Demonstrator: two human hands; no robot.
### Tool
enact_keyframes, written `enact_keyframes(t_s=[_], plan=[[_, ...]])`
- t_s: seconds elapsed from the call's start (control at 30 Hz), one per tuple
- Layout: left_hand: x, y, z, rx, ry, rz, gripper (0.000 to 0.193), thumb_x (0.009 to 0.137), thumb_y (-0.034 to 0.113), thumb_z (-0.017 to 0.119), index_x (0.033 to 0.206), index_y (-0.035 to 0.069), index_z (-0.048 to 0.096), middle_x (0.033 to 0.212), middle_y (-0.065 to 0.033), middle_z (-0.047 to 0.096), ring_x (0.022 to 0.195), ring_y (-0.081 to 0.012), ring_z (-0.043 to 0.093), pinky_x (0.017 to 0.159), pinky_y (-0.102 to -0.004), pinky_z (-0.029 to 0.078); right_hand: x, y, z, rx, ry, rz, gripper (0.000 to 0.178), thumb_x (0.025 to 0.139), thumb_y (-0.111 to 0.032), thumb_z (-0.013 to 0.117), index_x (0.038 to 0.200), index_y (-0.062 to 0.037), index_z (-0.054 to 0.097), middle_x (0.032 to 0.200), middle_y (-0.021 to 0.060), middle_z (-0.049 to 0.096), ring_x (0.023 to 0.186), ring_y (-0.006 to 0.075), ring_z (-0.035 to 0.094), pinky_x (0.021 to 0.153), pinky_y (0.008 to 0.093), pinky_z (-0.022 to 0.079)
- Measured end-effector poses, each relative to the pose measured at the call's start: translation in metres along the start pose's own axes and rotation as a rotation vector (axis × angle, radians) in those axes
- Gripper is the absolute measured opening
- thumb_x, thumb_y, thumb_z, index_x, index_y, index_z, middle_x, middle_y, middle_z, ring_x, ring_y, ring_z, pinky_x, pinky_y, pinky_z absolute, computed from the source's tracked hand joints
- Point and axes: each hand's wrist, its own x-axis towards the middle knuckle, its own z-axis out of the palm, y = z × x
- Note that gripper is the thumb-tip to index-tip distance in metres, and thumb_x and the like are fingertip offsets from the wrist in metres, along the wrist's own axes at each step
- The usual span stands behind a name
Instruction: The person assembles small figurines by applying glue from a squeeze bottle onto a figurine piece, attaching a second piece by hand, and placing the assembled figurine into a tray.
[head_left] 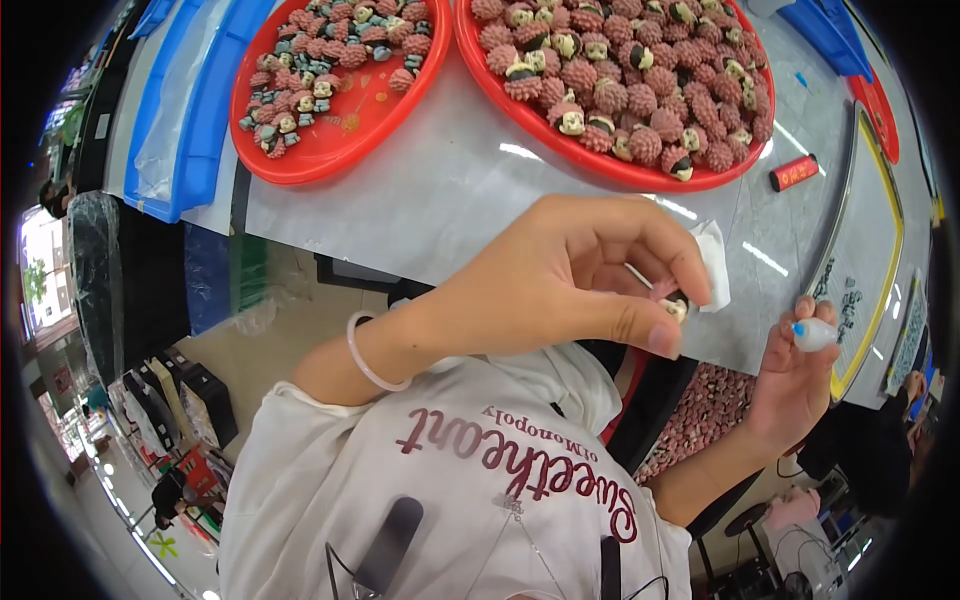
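Note:
My left hand (570,285), with a pale bracelet on its wrist, pinches a small cream and dark figure piece (678,306) between thumb and fingers, just over the table's front edge. A white scrap of cloth or paper (713,262) sticks out behind those fingers. My right hand (790,385) is lower right and grips a small white squeeze bottle with a blue tip (813,333). The bottle's tip points left toward the piece, a short gap apart.
Two round red trays (330,150) (600,165) on the grey table (440,200) hold several pink bumpy figures. A red cylinder (793,172) lies right of them, beside a yellow-rimmed tray (880,270). Blue bins (190,120) stand left. More pink pieces (705,405) sit below the table.

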Motion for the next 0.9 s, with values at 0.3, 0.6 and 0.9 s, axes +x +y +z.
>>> enact_keyframes(t_s=[0.3, 0.6, 0.9], plan=[[-0.012, -0.016, 0.002, -0.222, 0.131, -0.183, 0.035, 0.072, 0.027, 0.062, 0.091, 0.0, 0.051, 0.089, -0.0137, 0.054, 0.075, -0.0167, 0.056, 0.061, -0.0229, 0.047, 0.0, 0.004, 0.053, -0.552, 0.034, -0.272, 0.047, 0.076, -0.033, 0.055, 0.097, 0.0072, 0.042, 0.085, 0.0176, 0.048, 0.064, 0.017, 0.049, 0.049, 0.0197, 0.04], [-0.013, -0.023, 0.007, -0.159, 0.181, -0.051, 0.036, 0.071, 0.028, 0.063, 0.091, 0.0, 0.051, 0.088, -0.0159, 0.054, 0.069, -0.015, 0.055, 0.059, -0.0216, 0.047, -0.01, -0.003, 0.06, -0.85, -0.044, -0.332, 0.048, 0.076, -0.033, 0.055, 0.092, 0.011, 0.045, 0.085, 0.0196, 0.046, 0.077, 0.0236, 0.051, 0.064, 0.0267, 0.048], [-0.012, -0.023, 0.009, -0.089, 0.211, -0.074, 0.036, 0.069, 0.027, 0.065, 0.09, 0.0, 0.052, 0.087, -0.0153, 0.054, 0.069, -0.015, 0.055, 0.057, -0.0211, 0.047, -0.012, -0.02, 0.08, -1.277, -0.414, -0.545, 0.039, 0.07, -0.027, 0.06, 0.085, 0.0082, 0.051, 0.067, 0.0213, 0.056, 0.059, 0.0203, 0.048, 0.055, 0.0255, 0.04]])
